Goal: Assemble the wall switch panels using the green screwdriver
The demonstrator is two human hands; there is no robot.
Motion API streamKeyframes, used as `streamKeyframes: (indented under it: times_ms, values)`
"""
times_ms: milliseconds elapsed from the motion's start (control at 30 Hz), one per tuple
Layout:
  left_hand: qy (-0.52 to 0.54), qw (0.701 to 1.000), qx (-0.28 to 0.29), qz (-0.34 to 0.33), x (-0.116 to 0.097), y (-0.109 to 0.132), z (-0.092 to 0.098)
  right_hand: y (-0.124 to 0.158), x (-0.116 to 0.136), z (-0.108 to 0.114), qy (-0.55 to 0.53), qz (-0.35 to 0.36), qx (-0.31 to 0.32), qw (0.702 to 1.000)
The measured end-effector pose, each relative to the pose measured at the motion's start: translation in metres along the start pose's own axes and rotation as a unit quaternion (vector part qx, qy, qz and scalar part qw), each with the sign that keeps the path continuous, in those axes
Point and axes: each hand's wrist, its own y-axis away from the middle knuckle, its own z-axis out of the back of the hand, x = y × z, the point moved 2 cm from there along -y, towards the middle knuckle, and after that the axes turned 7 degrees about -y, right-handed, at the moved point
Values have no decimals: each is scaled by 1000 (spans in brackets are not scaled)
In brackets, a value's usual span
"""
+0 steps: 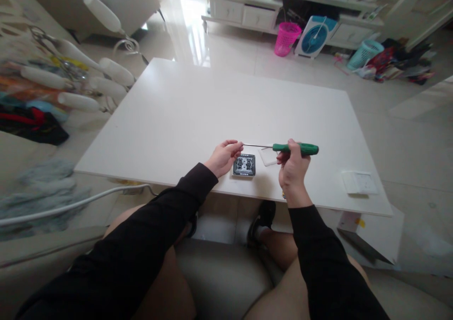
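My right hand [293, 166] is closed round the green handle of a screwdriver [295, 148], held level above the table. Its thin metal shaft points left. At the shaft's end, my left hand [224, 157] has its fingertips pinched together; anything small between them is too tiny to make out. Just below the left fingers, a square wall switch or socket plate [244, 165], with its dark inner frame facing up, lies near the table's front edge. A thin white cover frame [268, 156] rests beside it, partly hidden by my right hand.
Toward the right end of the white table [230, 103] lies another white switch plate [360, 183]. An open box [371, 235] stands below that corner. A white hose [88, 198] runs along the left. Beyond the table are a pink basket [287, 39] and a blue fan [314, 37].
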Motion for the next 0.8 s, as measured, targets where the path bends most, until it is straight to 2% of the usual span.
streamKeyframes:
  times_ms: [500, 800]
  values:
    - [-19, 1000, -19, -8, -2, 5, 4, 4, -4, -4, -16, -6, 7, 1000]
    - [-1, 1000, -12, -20, 4, -3, 0, 3, -6, -1, -8, -19, 16, 1000]
